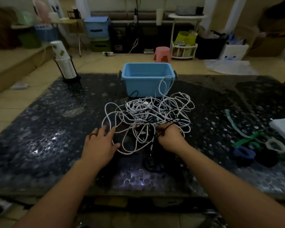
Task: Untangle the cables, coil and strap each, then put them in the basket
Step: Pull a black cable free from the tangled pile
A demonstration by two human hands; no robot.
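Cables [148, 116] are lying in one white-and-black tangle on the bench [39, 129], just in front of the blue basket [146, 78], one loop leaning against its wall. A black strand [163, 127] is being pinched by the right hand [169, 137] at the tangle's near edge, while the left hand [100, 142] is being laid flat, fingers spread, on white loops. The strand is probably best drawn out slowly, with the pile being pinned, so knots are not being tightened. Straps [247, 142] are waiting well to the basket's right.

Dim room, tan tiled floor [92, 63], pink stool [162, 54], stacked blue crates [97, 28], white shelf rack [184, 37]
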